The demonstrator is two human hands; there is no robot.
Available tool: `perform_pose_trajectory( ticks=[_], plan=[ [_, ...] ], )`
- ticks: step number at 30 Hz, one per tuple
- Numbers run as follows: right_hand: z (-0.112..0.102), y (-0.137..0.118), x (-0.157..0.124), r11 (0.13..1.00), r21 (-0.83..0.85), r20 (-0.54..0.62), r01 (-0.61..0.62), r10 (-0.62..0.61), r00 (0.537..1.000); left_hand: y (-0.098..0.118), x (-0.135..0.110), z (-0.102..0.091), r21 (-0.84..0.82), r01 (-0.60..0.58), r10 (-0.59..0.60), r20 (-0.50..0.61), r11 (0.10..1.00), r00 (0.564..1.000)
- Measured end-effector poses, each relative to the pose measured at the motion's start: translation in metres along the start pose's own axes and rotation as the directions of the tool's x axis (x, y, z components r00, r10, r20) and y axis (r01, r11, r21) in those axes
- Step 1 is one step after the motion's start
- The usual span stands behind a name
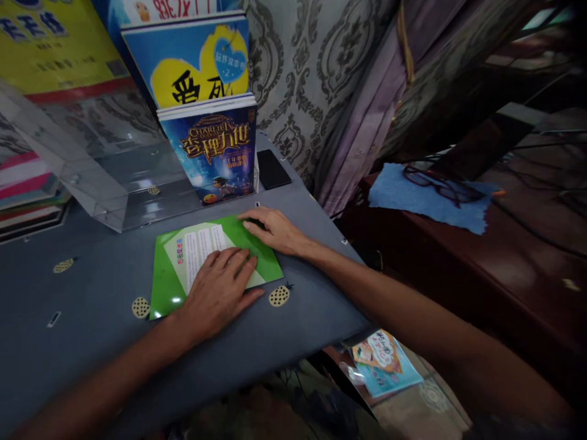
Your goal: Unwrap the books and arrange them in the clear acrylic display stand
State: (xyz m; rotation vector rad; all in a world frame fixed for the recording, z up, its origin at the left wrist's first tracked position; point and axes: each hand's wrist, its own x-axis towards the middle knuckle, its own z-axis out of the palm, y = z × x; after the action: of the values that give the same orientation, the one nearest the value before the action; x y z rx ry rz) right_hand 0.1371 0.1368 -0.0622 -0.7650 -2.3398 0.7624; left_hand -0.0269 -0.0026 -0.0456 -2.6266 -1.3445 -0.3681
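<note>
A thin green book with a white text panel lies flat on the grey table. My left hand rests palm down on its lower right part, fingers stretched out flat. My right hand lies on the book's far right corner, fingers extended and pressing down. Neither hand grips anything.
Upright books stand just behind: a blue "Charlie" book and a blue and yellow one. A clear acrylic stand sits at left, a black phone at back right. Glasses lie on blue cloth on a wooden surface. Another book lies below the table's edge.
</note>
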Motion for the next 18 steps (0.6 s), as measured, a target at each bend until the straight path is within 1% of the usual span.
perform_pose_trajectory(
  ticks=[4,10,13,18],
  plan=[
    [-0.008,-0.001,0.000,0.998,0.058,-0.022,-0.010,0.011,1.000,-0.002,0.001,0.004,0.023,0.028,-0.028,-0.011,0.999,1.000],
    [-0.014,0.001,0.001,0.983,0.176,-0.052,-0.054,0.064,0.997,-0.003,0.000,0.009,0.092,0.006,-0.002,-0.043,0.996,0.999],
    [-0.016,0.002,0.001,0.981,0.185,-0.050,-0.063,0.073,0.996,-0.008,0.003,0.011,0.115,0.010,-0.006,-0.043,0.993,0.999],
    [-0.016,0.003,0.001,0.986,0.159,-0.053,-0.052,0.061,0.997,-0.019,0.008,0.014,0.085,0.045,-0.043,-0.035,0.995,0.998]
  ],
)
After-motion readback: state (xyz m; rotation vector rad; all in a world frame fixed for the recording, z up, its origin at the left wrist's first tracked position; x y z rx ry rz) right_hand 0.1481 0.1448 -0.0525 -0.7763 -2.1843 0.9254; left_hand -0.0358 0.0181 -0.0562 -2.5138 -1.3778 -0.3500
